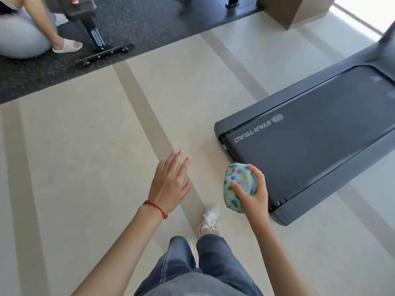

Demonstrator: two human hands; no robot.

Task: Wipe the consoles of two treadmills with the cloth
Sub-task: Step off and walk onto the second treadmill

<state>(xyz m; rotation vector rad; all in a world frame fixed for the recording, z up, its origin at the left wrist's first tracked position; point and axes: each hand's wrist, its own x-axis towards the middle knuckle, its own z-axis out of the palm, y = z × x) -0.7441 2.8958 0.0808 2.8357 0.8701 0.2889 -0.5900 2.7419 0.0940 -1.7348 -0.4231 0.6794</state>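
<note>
My right hand (pixel 252 193) grips a bunched light-blue cloth (pixel 234 184) with coloured dots, held over the floor just off the rear left corner of a dark grey treadmill (pixel 310 142). Only the treadmill's belt deck and part of one upright at the top right show; its console is out of view. My left hand (pixel 171 182) hovers flat over the beige floor, fingers spread, holding nothing; a red string bracelet sits on its wrist.
Below are my jeans and a white sneaker (pixel 209 218). A black rubber mat (pixel 149 24) spans the top, bearing a black exercise machine base (pixel 102 52). A person (pixel 25 35) sits at the top left. A brown box-like block (pixel 299 9) stands top right.
</note>
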